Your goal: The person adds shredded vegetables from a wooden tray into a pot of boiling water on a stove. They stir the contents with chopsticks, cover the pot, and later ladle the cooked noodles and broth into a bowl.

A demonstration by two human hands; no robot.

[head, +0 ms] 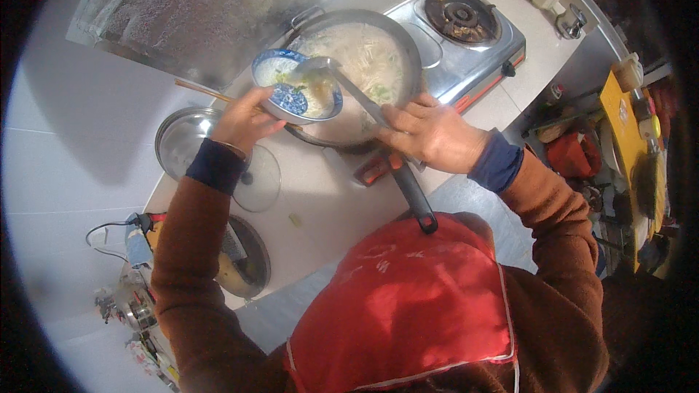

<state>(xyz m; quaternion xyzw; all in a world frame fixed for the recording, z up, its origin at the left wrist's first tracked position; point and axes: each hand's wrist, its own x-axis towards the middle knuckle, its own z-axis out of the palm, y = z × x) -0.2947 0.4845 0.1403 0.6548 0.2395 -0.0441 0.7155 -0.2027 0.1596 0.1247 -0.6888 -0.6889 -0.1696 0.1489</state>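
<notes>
My left hand (248, 118) grips a blue-and-white patterned bowl (290, 100) by its rim, tilted above the left side of a large wok (413, 60). A pair of wooden chopsticks (203, 90) passes under the bowl, held in the same hand. My right hand (434, 134) is closed on the handle of a metal ladle (357, 93), whose head is over the bowl. Noodles, some greens and pale broth show in the bowl. In the wok is whitish soup with noodles (378, 57) and greens. The wok's black handle (413, 191) points towards me.
A gas stove's bare burner (462, 15) is right of the wok. At the left lie a metal basin (183, 139), a glass lid (258, 188) and a dark round pan (256, 251) holding a grater. A foil splash screen (180, 16) stands behind.
</notes>
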